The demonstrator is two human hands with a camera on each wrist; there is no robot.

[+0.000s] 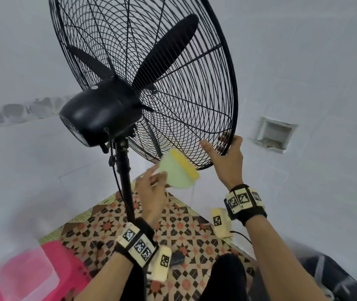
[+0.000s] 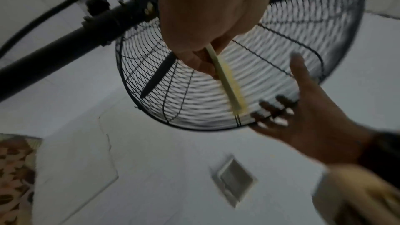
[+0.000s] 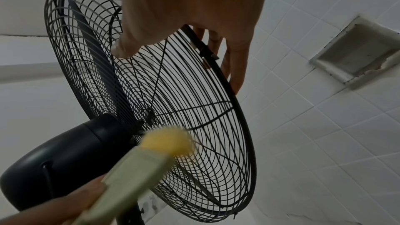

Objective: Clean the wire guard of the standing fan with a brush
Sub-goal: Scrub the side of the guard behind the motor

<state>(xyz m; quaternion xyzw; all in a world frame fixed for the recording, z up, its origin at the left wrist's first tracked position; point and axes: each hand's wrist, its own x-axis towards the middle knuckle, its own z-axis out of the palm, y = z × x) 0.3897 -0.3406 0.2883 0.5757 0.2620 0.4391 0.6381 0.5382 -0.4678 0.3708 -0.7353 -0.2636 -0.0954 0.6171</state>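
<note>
A person's left hand [image 1: 151,192] pinches a brush [image 1: 179,169] at the guard's [image 1: 173,94] six o'clock, bristles touching the wires; right hand [image 1: 227,155], fingers curled, grips the rim at five o'clock.

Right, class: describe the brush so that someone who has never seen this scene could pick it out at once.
Find the tall black standing fan and follow its wire guard down to the lower rim. The brush is just below, held in the left hand. It is the only pale green thing there, flat, with a strip of yellow bristles along its edge.
</note>
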